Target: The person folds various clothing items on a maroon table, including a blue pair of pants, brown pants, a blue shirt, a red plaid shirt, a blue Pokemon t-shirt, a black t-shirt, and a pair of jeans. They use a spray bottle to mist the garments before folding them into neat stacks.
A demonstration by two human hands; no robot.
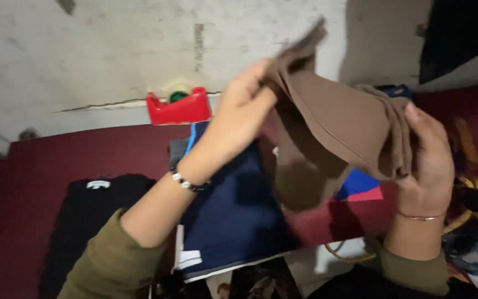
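Left hand [239,113] raised over the middle of the dark red surface [51,160], fingers pinched on one upper corner of a brown cloth [338,122]. Beaded bracelet [186,182] at the left wrist, olive sleeve [112,260] pushed up the forearm. Right hand [430,160] up beside it toward the right edge, fingers closed round the bunched far side of the same brown cloth, thin bangle [421,217] on that wrist. Brown cloth held clear of the surface, stretched between both hands, one corner sticking up above the left hand's fingers, the rest hanging in a loose fold below.

Directly under the hands, a folded navy garment [233,221] lying near the front edge, white strip at its lower edge, blue edging showing at its top. Peeking out from under the brown cloth, a patch of bright blue and pink fabric [360,188]. Toward the left edge, a black garment [89,216] laid flat, white label at its neck. At the back edge against the pale wall [84,55], a red tape dispenser [179,108] with a roll in it. At the right edge, a heap of mixed coloured fabric [477,243], partly yellow, too blurred to sort out. Dark cloth [460,33] hanging in the upper right corner.
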